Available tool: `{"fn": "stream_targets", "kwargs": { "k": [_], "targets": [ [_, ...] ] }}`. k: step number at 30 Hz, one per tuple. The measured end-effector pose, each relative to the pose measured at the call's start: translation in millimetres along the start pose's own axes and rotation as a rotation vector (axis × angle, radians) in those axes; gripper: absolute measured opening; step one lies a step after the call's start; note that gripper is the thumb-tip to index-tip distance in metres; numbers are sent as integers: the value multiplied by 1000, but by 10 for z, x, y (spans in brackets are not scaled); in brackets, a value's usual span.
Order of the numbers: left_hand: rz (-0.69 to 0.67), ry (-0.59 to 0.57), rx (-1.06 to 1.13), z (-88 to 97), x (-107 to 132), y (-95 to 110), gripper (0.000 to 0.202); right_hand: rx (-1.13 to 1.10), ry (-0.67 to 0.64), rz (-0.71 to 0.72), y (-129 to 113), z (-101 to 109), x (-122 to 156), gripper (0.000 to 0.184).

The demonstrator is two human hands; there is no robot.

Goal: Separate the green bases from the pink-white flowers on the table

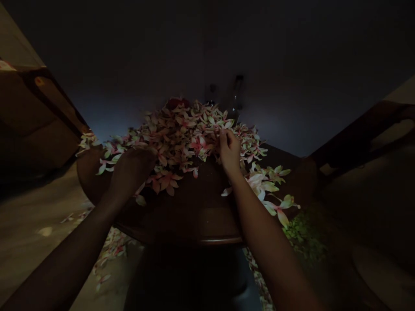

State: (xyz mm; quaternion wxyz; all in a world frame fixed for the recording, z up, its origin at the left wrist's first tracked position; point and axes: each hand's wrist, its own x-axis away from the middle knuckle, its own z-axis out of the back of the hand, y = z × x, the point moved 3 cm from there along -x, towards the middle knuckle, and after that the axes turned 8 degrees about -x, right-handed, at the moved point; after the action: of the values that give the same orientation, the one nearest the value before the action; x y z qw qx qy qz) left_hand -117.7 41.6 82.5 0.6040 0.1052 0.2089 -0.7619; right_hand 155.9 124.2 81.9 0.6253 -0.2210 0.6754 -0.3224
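A heap of small pink-and-cream flowers (pixel 181 136) covers the far half of a round, dark wooden table (pixel 194 211). My left hand (pixel 131 170) is cupped over the heap's near left edge, with its fingers hidden among the blossoms. My right hand (pixel 229 151) pinches at the heap's near right side, its fingertips closed among the petals. Larger pale flowers with green-tinged petals (pixel 267 188) lie to the right of that hand, at the table's edge. A dark red object (pixel 177 103) shows behind the heap, partly hidden.
A glass bottle (pixel 235 101) and a small dark object (pixel 211 94) stand at the far side, near a wall. Wooden chairs (pixel 42 116) flank the table. Fallen flowers (pixel 110 248) and green leaves (pixel 303 237) lie on the floor. The room is dim.
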Motion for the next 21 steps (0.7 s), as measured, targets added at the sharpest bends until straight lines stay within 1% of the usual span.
{"fn": "stream_targets", "kwargs": {
  "k": [1,3,6,8,10,12,14,16,19,21],
  "targets": [
    [18,2,9,8,-5,-24,29,2,0,8,1,2,-1,41],
    [98,24,116,50,3,-82,27,10,0,27,3,-1,-2,41],
    [229,79,273,166,34,-131,23,23,-10,27,9,-19,4,41],
    [305,90,287,246,50,-126,16,19,-18,25,9,-31,12,42],
    [367,90,257,305,62,-113,11,9,-22,28,9,-36,17,42],
    [403,74,229,325,72,-112,11,9,-18,19,15,-33,17,43],
    [390,40,221,309,80,-122,17,13,-11,3,26,-26,13,43],
    [332,21,223,275,79,-135,26,12,-5,-6,32,-21,7,42],
    [249,64,187,211,43,-168,37,2,-15,-3,23,-27,3,40],
    [213,100,211,149,-13,-201,39,-5,-26,3,9,-35,5,37]
  ]
}}
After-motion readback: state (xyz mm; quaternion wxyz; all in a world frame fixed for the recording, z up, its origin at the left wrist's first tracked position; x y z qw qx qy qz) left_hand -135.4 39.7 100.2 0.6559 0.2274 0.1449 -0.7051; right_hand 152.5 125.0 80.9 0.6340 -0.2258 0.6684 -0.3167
